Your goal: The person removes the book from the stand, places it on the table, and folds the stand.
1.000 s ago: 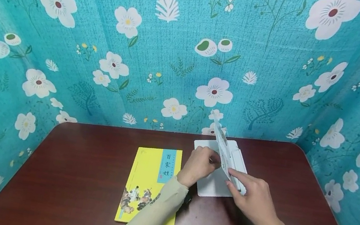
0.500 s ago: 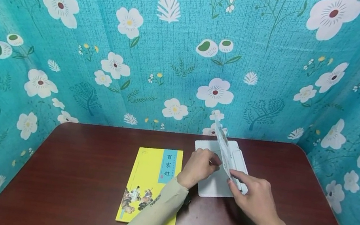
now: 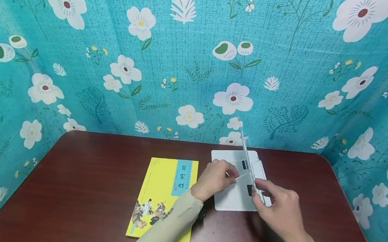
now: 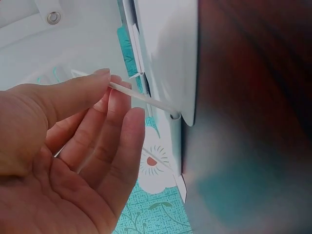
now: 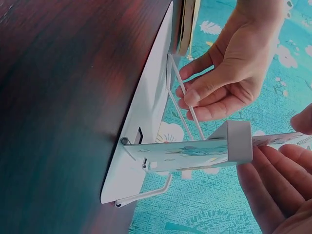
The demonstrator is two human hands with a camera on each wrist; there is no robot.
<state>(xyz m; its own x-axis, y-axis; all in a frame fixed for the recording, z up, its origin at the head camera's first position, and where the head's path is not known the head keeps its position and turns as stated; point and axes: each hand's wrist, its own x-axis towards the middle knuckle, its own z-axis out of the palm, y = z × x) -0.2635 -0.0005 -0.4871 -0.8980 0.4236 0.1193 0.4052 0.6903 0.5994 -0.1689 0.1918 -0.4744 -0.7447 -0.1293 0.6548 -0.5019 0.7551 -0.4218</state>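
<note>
A white metal book stand lies with its base plate [image 3: 228, 198] on the table, right of the middle in the head view. Its printed panel [image 5: 200, 148] is tilted up from the base, nearly edge-on in the head view. My right hand [image 3: 284, 212] grips the panel's near edge between thumb and fingers. My left hand [image 3: 215, 180] pinches the thin white wire support [image 4: 146, 101] between thumb and fingertips. That wire [image 5: 179, 80] runs at a slant between base and panel in the right wrist view. Dark slots [image 3: 249, 190] show in the base under the panel.
A yellow book [image 3: 156, 188] with a blue title strip lies flat left of the stand, partly under my left sleeve [image 3: 167, 229]. The dark red wooden table [image 3: 88, 189] ends at a teal floral curtain [image 3: 173, 61] behind and on both sides.
My right hand has swung the panel a little to the right, so it is now more edge-on and the base slots show. My left hand stays nearly in place, and the wire is now visible.
</note>
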